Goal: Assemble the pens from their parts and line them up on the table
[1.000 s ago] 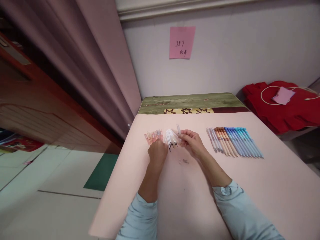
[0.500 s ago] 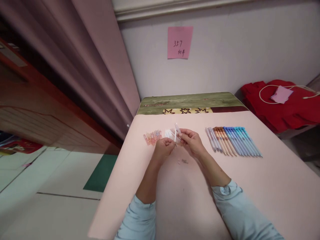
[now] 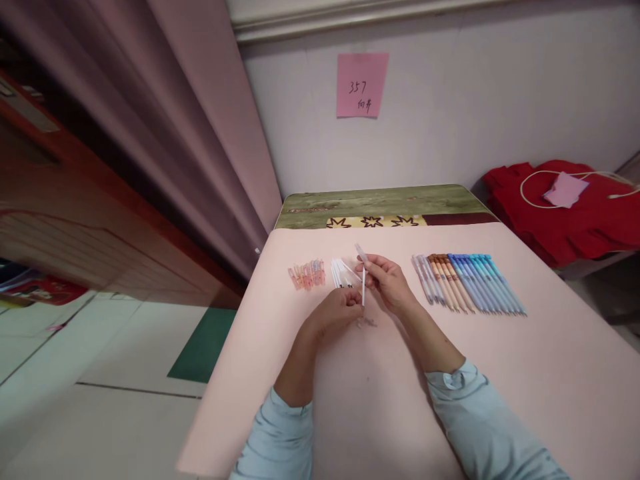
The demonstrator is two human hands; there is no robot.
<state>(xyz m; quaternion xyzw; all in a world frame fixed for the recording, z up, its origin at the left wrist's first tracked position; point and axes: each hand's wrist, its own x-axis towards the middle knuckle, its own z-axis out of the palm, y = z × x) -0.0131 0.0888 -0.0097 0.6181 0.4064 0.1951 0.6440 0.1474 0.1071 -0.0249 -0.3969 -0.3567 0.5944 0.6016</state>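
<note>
My right hand is closed on a pale, translucent pen barrel, whose end sticks up past the fingers. From below that grip a thin white pen refill runs down, nearly upright. Its lower end is pinched by my left hand; the fingertips are partly turned away. Whether the refill sits inside the barrel or beside it I cannot tell. Just behind my left hand lie several more white refills with dark tips. Small grey pieces are on the table below my hands.
Several pinkish, patterned pen parts lie to the left on the pink table. A row of pens in white, brown, blue and turquoise is on the right. Red cloth with a cable lies beyond the table's right edge.
My left hand has moved down and slightly right, to the refill's lower end. The refill now stands more upright. My right hand has shifted slightly right with the barrel.
</note>
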